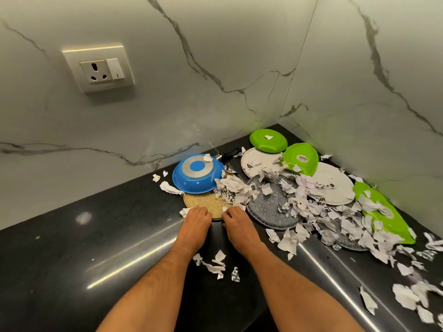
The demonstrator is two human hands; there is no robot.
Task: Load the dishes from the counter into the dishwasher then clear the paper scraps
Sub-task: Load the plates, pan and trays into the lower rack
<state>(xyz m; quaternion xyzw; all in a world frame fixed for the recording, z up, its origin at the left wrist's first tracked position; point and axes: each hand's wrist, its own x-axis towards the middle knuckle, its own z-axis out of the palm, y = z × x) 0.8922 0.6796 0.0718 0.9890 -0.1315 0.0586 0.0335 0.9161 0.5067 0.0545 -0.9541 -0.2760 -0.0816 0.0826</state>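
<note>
A tan speckled plate [203,202] lies flat on the black counter [96,236], partly under an upturned blue pan [197,173]. My left hand [195,220] and my right hand [236,220] both have curled fingers on the plate's near rim. To the right lie grey speckled plates [266,207], white plates [257,161] and green plates [268,140], some tilted. Torn paper scraps [299,200] cover much of them and spread across the counter to the right; a few scraps [214,264] lie between my forearms.
Marble walls meet in a corner behind the dishes. A wall socket with a switch [102,70] sits on the left wall. The counter's front edge runs below my forearms. More scraps [407,295] are strewn at the near right.
</note>
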